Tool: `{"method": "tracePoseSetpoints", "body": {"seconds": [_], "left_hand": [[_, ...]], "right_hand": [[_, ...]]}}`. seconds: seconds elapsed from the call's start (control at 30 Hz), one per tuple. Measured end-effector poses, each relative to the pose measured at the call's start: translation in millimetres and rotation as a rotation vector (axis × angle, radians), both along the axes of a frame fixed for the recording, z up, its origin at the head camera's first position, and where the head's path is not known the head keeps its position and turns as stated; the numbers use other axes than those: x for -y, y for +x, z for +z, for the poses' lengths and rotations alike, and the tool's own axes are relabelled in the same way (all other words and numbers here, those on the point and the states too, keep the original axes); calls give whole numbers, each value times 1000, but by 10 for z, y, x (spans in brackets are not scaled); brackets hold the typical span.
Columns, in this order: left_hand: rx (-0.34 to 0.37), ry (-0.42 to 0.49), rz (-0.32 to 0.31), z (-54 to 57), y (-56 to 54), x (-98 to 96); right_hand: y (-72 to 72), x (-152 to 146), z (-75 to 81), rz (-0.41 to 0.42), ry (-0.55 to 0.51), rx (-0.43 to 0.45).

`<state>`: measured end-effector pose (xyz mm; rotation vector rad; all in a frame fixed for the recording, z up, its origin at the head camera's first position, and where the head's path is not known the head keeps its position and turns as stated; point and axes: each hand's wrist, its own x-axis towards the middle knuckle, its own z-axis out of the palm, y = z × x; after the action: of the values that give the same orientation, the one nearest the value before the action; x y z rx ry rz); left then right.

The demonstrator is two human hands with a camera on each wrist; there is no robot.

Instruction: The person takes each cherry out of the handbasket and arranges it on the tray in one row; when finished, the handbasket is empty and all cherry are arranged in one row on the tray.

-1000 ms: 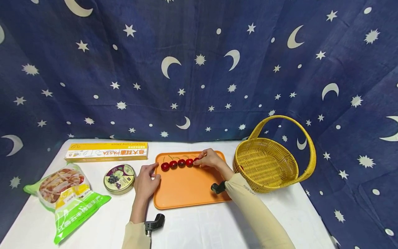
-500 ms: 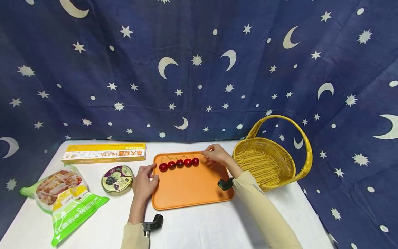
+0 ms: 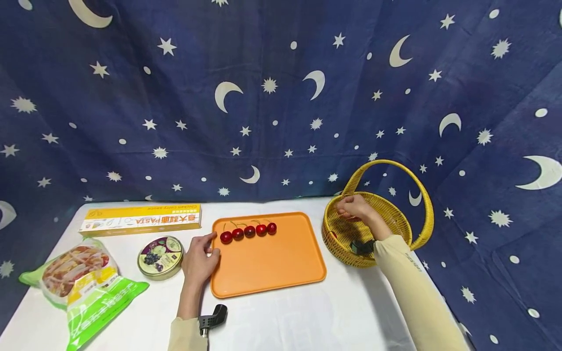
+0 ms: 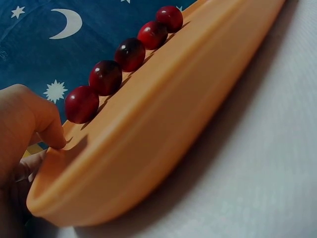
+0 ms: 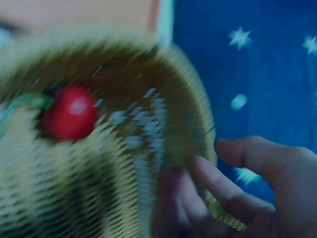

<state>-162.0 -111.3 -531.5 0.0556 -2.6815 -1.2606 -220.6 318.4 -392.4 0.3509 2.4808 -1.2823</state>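
Observation:
Several dark red cherries (image 3: pixel 250 231) with stems lie in a row along the far left part of an orange tray (image 3: pixel 269 263). My left hand (image 3: pixel 200 259) grips the tray's left rim; in the left wrist view a finger (image 4: pixel 47 121) bends over the rim, close to the nearest cherry (image 4: pixel 82 104). My right hand (image 3: pixel 356 207) is over the inside of a yellow woven basket (image 3: pixel 388 214), with loosely bent fingers and nothing held. One red cherry (image 5: pixel 72 113) with a green stem sits inside the basket, apart from the right fingertips.
Left of the tray stand a round tin (image 3: pixel 160 257) and a pasta box (image 3: pixel 140 219). A green food bag (image 3: pixel 94 292) lies at the front left. The basket's tall handle (image 3: pixel 428 209) arches over its right side. A starry curtain (image 3: pixel 281 122) hangs behind the table.
The right hand has let go of the rightmost cherry in the row and moved right, off the tray and over the basket. The left hand stays at the tray's rim.

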Motion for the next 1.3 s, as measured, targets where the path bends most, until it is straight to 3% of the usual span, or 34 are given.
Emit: {"method": "tracePoseSetpoints", "body": {"seconds": [0.2,0.53,0.83,1.3], "left_hand": [[-2,-2,3,-9,1,7],[-5,5,2,11,19,-30],[-14,4,12,10,-2,-10],[17,11,5,23,-2,-5]], "right_hand": [[-16,-166,-149,128,46,214],[-55,-46,-275,252,-12,370],[-93,-22,-280,265,-78,332],[-75,-84,79,191,-200,183]]}}
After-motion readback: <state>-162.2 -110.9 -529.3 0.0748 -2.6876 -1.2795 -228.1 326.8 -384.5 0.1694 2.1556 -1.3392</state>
